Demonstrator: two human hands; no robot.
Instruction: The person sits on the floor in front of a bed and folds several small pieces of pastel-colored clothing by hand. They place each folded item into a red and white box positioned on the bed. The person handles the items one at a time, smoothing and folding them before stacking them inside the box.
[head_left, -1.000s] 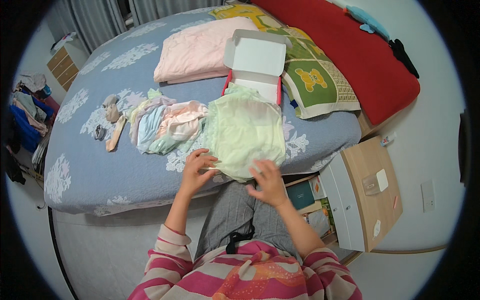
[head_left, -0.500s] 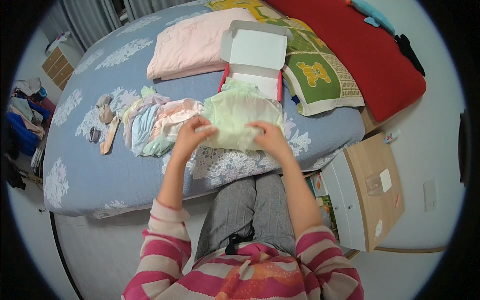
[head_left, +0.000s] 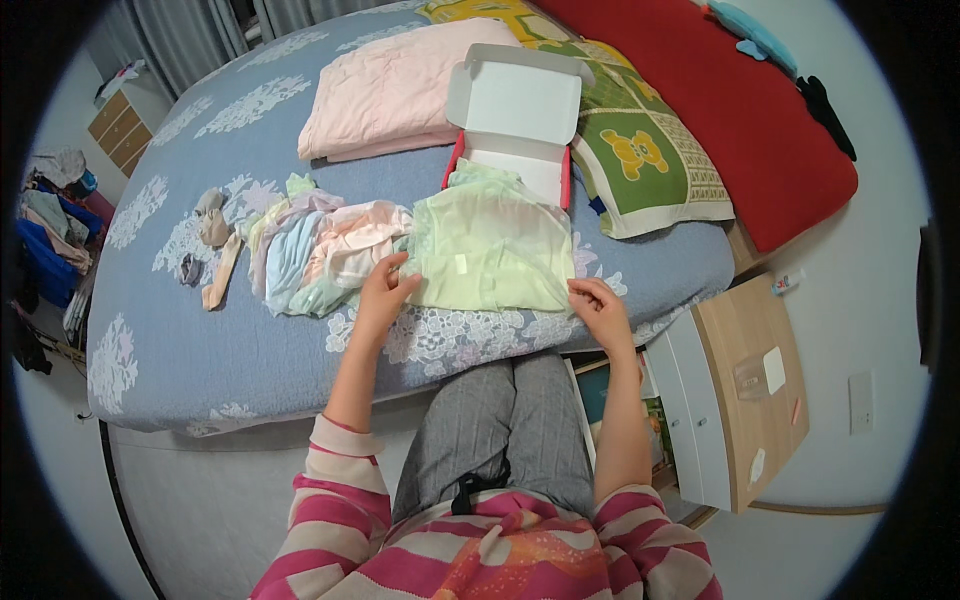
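A thin pale green garment (head_left: 490, 240) lies spread at the near edge of the bed, its waist end toward me and a small white label showing. Its far end overlaps an open white box with red sides (head_left: 568, 180). My left hand (head_left: 383, 292) touches the garment's near left corner, thumb and forefinger apart. At the near right corner, my right hand (head_left: 602, 312) pinches the edge between thumb and fingers. Left of the garment sits a loose pile of pastel clothes (head_left: 292, 250), peach, blue and lilac.
Small socks (head_left: 222, 270) lie farther left. Behind the pile is a folded pink quilt (head_left: 390, 90); a green bear-patterned blanket (head_left: 650, 160) lies right of the box. A bedside cabinet (head_left: 740, 350) stands at the right, a drawer partly open beside my right forearm.
My right hand has moved right and toward me, my left slightly nearer. The garment's near part, bunched and blurred before, is now spread flat with its label showing.
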